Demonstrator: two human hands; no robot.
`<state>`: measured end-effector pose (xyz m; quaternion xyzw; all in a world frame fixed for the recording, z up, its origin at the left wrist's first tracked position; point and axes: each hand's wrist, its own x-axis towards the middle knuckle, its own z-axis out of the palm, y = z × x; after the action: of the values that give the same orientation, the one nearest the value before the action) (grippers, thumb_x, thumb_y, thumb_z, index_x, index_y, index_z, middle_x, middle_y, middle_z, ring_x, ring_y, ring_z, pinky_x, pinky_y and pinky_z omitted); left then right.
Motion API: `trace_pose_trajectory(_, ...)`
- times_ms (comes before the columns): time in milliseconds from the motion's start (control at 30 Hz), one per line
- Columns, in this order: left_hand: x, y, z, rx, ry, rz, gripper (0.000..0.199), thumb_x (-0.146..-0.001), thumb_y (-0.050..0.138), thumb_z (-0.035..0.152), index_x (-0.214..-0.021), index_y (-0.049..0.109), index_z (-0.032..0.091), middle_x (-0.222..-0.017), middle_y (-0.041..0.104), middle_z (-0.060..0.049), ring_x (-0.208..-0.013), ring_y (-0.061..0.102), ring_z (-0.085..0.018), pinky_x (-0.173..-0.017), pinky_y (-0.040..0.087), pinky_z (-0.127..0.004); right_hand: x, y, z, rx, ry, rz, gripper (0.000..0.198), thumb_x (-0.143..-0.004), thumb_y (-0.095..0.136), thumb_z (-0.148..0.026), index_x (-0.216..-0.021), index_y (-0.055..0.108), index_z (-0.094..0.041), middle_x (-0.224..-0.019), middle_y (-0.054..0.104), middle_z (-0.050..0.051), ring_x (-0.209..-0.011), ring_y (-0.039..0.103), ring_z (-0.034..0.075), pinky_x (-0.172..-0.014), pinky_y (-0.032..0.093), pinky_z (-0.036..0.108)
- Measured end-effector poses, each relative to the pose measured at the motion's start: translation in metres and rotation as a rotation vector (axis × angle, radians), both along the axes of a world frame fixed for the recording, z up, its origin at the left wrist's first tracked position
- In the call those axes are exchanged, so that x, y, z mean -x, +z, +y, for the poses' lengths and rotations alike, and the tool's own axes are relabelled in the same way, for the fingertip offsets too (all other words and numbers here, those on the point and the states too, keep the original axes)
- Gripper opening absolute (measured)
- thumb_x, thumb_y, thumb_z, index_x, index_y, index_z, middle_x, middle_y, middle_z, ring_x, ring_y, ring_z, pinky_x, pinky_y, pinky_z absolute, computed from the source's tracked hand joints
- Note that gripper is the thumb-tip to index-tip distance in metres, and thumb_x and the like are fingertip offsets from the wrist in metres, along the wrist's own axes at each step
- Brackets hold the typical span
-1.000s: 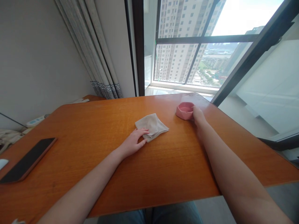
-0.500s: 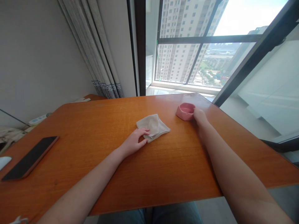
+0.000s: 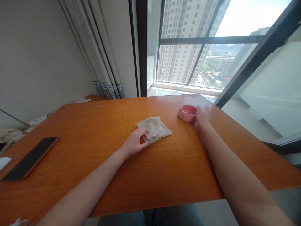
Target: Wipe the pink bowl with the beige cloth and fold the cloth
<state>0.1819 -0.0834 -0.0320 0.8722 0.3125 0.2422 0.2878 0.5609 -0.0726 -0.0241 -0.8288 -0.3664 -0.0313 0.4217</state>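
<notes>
A folded pale beige cloth [image 3: 156, 129] lies on the wooden table, its layers slightly rumpled. At its near left edge is my left hand [image 3: 135, 140], its fingers curled over the cloth and its thumb at the near corner. Farther back on the right stands a pink bowl [image 3: 187, 113] with angular sides, upright on the table. Beside the bowl's right side is my right hand [image 3: 202, 114], fingers spread and somewhat blurred by motion. It holds nothing that I can see; the thumb side is close against the bowl.
The brown wooden table [image 3: 98, 125] reaches toward a large window [image 3: 188, 62]. A dark flat slab [image 3: 31, 158] with a reddish edge lies at the left, near a white object [image 3: 4, 162] cut by the frame. A grey curtain [image 3: 94, 47] hangs behind.
My right hand has loosened from the bowl's side, its fingers spreading away to the right. My left fingers have curled in more at the cloth's edge. The bowl has stayed nearly in place.
</notes>
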Motion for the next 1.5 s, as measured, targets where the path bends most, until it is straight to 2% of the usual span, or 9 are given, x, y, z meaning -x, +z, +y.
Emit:
trace_pose_trajectory(133, 0.000, 0.000, 0.000, -0.055, 0.035, 0.037, 0.020, -0.078, 0.058, 0.037, -0.079, 0.046, 0.021, -0.111, 0.057, -0.007, -0.103, 0.054, -0.023, -0.091, 0.043, -0.038, 0.051, 0.026, -0.010, -0.319, 0.231, -0.304, 0.048, -0.088, 0.037, -0.031, -0.134, 0.037, -0.018, -0.129, 0.048, 0.014, -0.115, 0.048, 0.025, -0.096, 0.039, 0.046)
trace_pose_trajectory(233, 0.001, -0.003, 0.001, -0.067, 0.058, 0.040, 0.021, -0.077, 0.058, 0.036, -0.084, 0.044, 0.021, -0.113, 0.056, -0.008, -0.105, 0.053, -0.024, -0.092, 0.042, -0.039, 0.098, 0.027, -0.009, -0.065, 0.677, -0.244, 0.042, -0.088, 0.040, -0.035, -0.126, 0.048, -0.018, -0.110, 0.061, 0.011, -0.093, 0.059, 0.022, -0.085, 0.046, 0.038)
trace_pose_trajectory(333, 0.003, -0.005, 0.002, -0.063, 0.055, 0.034, 0.022, -0.077, 0.057, 0.032, -0.090, 0.043, 0.022, -0.116, 0.054, -0.008, -0.108, 0.051, -0.023, -0.095, 0.040, -0.039, 0.129, 0.011, -0.006, 0.177, 0.853, -0.170, 0.064, -0.080, 0.056, -0.043, -0.136, 0.039, -0.014, -0.113, 0.062, 0.013, -0.101, 0.058, 0.025, -0.089, 0.044, 0.038)
trace_pose_trajectory(633, 0.004, -0.006, 0.003, -0.023, 0.048, 0.029, 0.025, -0.082, 0.047, 0.024, -0.107, 0.045, 0.021, -0.117, 0.055, -0.008, -0.108, 0.051, -0.022, -0.098, 0.039, -0.040, 0.142, -0.015, 0.003, 0.179, 0.811, -0.084, 0.019, -0.077, 0.059, -0.035, -0.080, 0.063, -0.017, -0.079, 0.061, 0.004, -0.076, 0.056, 0.017, -0.072, 0.045, 0.029)
trace_pose_trajectory(833, 0.004, -0.008, 0.005, -0.036, 0.017, 0.010, 0.027, -0.084, 0.048, 0.031, -0.109, 0.049, 0.021, -0.115, 0.056, -0.009, -0.108, 0.051, -0.023, -0.098, 0.039, -0.041, 0.153, -0.020, 0.000, 0.124, 0.773, -0.098, 0.021, -0.074, 0.061, -0.038, -0.084, 0.060, -0.019, -0.122, 0.054, 0.012, -0.114, 0.048, 0.025, -0.099, 0.034, 0.042)
trace_pose_trajectory(967, 0.004, -0.006, 0.005, -0.035, -0.002, -0.029, 0.023, -0.085, 0.047, 0.030, -0.105, 0.052, 0.020, -0.118, 0.055, -0.010, -0.112, 0.051, -0.022, -0.100, 0.038, -0.040, 0.155, -0.009, -0.002, 0.113, 0.794, -0.081, 0.012, -0.078, 0.052, -0.032, -0.072, 0.054, -0.021, -0.092, 0.065, 0.002, -0.097, 0.057, 0.022, -0.105, 0.022, 0.050)
trace_pose_trajectory(1200, 0.003, 0.003, 0.003, -0.018, 0.055, -0.165, 0.016, -0.086, 0.047, 0.029, -0.092, 0.058, 0.018, -0.118, 0.055, -0.010, -0.114, 0.050, -0.021, -0.103, 0.035, -0.038, 0.158, 0.010, -0.005, -0.092, 0.760, 0.218, 0.016, -0.081, 0.045, -0.038, -0.076, 0.042, -0.023, -0.070, 0.051, -0.003, -0.068, 0.050, 0.015, -0.067, 0.041, 0.027)
trace_pose_trajectory(1333, -0.001, 0.001, 0.002, 0.194, 0.074, -0.336, 0.027, -0.084, 0.051, 0.041, -0.095, 0.059, 0.017, -0.110, 0.060, -0.010, -0.107, 0.055, -0.022, -0.098, 0.041, -0.039, 0.174, 0.027, -0.019, -0.107, 0.783, 0.567, 0.020, -0.080, 0.049, -0.043, -0.080, 0.046, -0.022, -0.075, 0.055, -0.002, -0.072, 0.053, 0.015, -0.069, 0.043, 0.027)
trace_pose_trajectory(1500, -0.001, -0.001, 0.009, 0.712, 0.150, -0.717, 0.058, -0.085, 0.034, 0.063, -0.122, 0.047, 0.021, -0.124, 0.058, -0.011, -0.111, 0.057, -0.026, -0.088, 0.049, -0.043, 0.193, 0.045, -0.034, 0.035, 1.312, 1.069, 0.048, -0.086, 0.032, -0.061, -0.112, 0.050, -0.024, -0.104, 0.065, 0.009, -0.088, 0.063, 0.020, -0.079, 0.049, 0.037)
